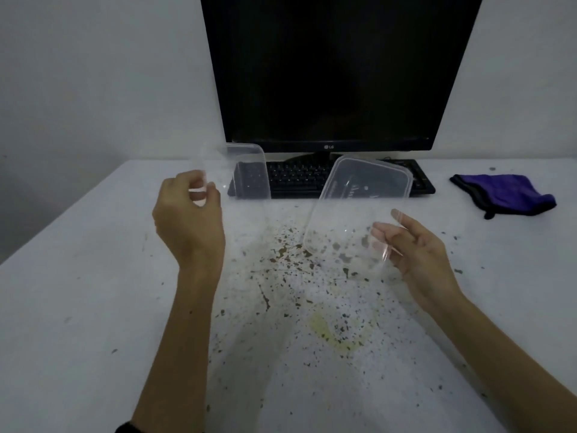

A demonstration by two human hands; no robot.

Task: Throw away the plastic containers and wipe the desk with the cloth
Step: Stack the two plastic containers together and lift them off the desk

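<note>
The left hand (pixel 187 214) is raised above the tabletop (pixel 78 307), its fingers curled round the near left edge of a clear plastic container (pixel 246 173) and pinching it. That container is tilted up, reaching away from the hand toward the far right, so that its far end shows in front of the left end of the keyboard (pixel 299 178). The right hand (pixel 418 254) pinches the near right corner of a second clear container (pixel 356 214) between thumb and fingertips, the other fingers loosely bent. This one slants up and to the left from the hand, its far rim overlapping the right half of the keyboard and the foot of the monitor (pixel 337 73). Both containers are held clear of the tabletop and apart from each other.

Below and between the two hands the white tabletop is speckled with brown crumbs and stains (pixel 293 270), with a yellowish smear (pixel 327 335) nearer the person. A purple cloth (pixel 505 195) with dark edging lies crumpled at the far right, well apart from the right hand, just right of the keyboard. The dark monitor stands against the far wall behind the keyboard.
</note>
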